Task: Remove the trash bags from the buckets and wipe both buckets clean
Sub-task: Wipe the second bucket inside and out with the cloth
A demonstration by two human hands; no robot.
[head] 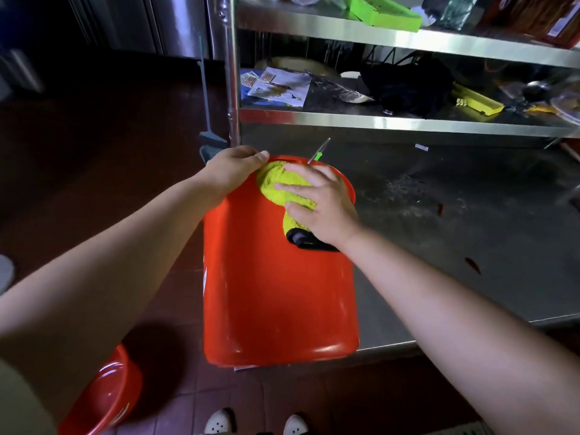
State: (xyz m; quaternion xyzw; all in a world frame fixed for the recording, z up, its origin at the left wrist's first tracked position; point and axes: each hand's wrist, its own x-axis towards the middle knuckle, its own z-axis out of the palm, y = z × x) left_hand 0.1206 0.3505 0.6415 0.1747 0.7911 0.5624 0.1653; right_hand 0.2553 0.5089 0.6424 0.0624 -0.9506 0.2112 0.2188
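On a steel counter [470, 215] below cluttered shelves [392, 120], a red bucket [276, 293] is laid on its side with its base end toward the shelving, apparently so that its outer wall can be reached and wiped. It is steadied at the far end by the left hand [230, 172], whose fingers are curled over the edge of the base, thumb lying along the top. Just beside those fingers, a yellow-green cloth [282, 186] is pressed flat against the bucket under the right hand [320, 205]; the fingers [301, 187] are spread and nearly straight, so the cloth is pushed rather than pinched. A dark fitting [301, 238] on the bucket shows below the palm. A second red bucket [103, 400] is seen on the tiled floor, well apart from both hands. No trash bag can be made out on either bucket, so the wiping stage is judged to be under way.
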